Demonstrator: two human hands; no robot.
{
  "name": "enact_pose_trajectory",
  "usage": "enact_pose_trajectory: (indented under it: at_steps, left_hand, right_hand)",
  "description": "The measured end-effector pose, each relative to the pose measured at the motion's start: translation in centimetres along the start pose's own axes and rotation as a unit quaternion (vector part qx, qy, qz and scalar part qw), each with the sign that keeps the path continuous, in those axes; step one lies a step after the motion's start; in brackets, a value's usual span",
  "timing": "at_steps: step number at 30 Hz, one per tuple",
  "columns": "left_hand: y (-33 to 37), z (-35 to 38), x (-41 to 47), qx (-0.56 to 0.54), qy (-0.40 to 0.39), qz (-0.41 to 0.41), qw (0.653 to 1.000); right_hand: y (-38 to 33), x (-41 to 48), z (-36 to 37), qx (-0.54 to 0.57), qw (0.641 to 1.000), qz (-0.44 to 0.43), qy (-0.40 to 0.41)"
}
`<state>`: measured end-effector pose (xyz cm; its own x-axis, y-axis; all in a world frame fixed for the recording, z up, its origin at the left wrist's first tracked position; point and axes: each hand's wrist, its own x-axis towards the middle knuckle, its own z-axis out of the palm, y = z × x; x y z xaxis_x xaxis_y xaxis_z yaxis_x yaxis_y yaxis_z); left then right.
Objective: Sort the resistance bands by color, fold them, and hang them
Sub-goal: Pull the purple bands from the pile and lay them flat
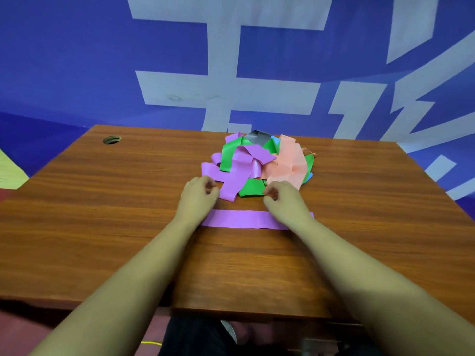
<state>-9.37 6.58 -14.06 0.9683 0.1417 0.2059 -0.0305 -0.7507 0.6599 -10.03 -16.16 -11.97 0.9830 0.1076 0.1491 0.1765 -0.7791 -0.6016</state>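
purple band point(244, 219) lies flat, long axis left-right

The single view comes from a wide-angle camera worn on the person's head, facing forward and tilted down. It looks along both bare forearms to the left hand point(199, 195) and the right hand point(284, 201), which sit close together near mid-frame. Just beyond the fingertips lies the pile of bands point(257, 160). Further beyond the hands, the blue wall point(64, 60) fills the upper half. Behind the wrists, toward the camera, the near edge of the table point(102, 201) crosses low in the frame, bowed by the lens.
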Motion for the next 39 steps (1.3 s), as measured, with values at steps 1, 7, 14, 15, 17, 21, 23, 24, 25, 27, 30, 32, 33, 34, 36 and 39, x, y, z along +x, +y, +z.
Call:
enact_pose_trajectory:
  at_steps: [1,7,14,15,17,21,23,24,25,27,30,32,33,34,36,39]
  left_hand:
    - [-0.2,0.5,0.9,0.007,-0.015,-0.015,1.0]
    - [-1.9,2.7,3.4,0.068,-0.079,-0.085,0.991]
    - [0.5,1.0,3.7,-0.196,-0.073,-0.078,0.975]
    - [1.4,0.3,4.0,-0.226,-0.074,-0.065,0.969]
    - [3.2,-1.3,4.4,-0.245,-0.074,-0.022,0.967]
    - [6.2,-4.1,4.6,-0.284,-0.071,0.051,0.955]
    - [7.5,-5.2,4.4,-0.306,-0.093,0.084,0.944]
    - [8.1,-5.6,4.4,-0.309,-0.103,0.102,0.94]
    - [8.9,-6.1,4.3,-0.315,-0.111,0.12,0.935]
    - [10.3,-7.1,4.1,-0.321,-0.101,0.136,0.932]
    - [11.9,-8.3,4.3,-0.307,-0.033,0.129,0.942]
    - [13.3,-9.4,4.0,-0.308,-0.011,0.14,0.941]
    - [14.2,-10.0,3.7,-0.318,-0.012,0.145,0.937]
    - [15.0,-10.6,3.4,-0.333,-0.019,0.155,0.93]
    - [16.7,-11.7,2.8,-0.37,-0.037,0.175,0.912]
    - [18.8,-12.9,1.8,-0.394,-0.041,0.208,0.894]
  right_hand:
    - [-0.7,0.7,0.5,0.002,1.0,-0.009,-0.011]
    - [-2.5,3.4,3.4,-0.032,0.997,-0.053,-0.052]
    - [-2.6,3.5,3.8,0.006,0.997,-0.071,-0.033]
    - [-3.0,3.7,3.4,0.038,0.996,-0.075,-0.014]
    - [-3.8,4.1,2.2,0.08,0.992,-0.093,0.021]
    - [-6.1,4.7,-1.5,0.108,0.985,-0.111,0.08]
    - [-7.4,4.7,-3.5,0.123,0.979,-0.121,0.104]
    - [-8.0,4.7,-4.5,0.128,0.978,-0.126,0.11]
    - [-8.6,4.8,-5.4,0.133,0.976,-0.131,0.115]
    - [-9.5,4.9,-7.0,0.15,0.972,-0.134,0.124]
    - [-10.9,4.6,-9.4,0.174,0.966,-0.126,0.145]
    - [-12.0,4.0,-11.4,0.197,0.959,-0.128,0.158]
    - [-12.5,3.5,-12.4,0.21,0.955,-0.133,0.164]
    - [-12.9,3.0,-13.3,0.222,0.95,-0.14,0.168]
    - [-13.6,2.1,-14.8,0.241,0.942,-0.158,0.175]
    - [-14.1,1.1,-16.6,0.251,0.935,-0.175,0.181]
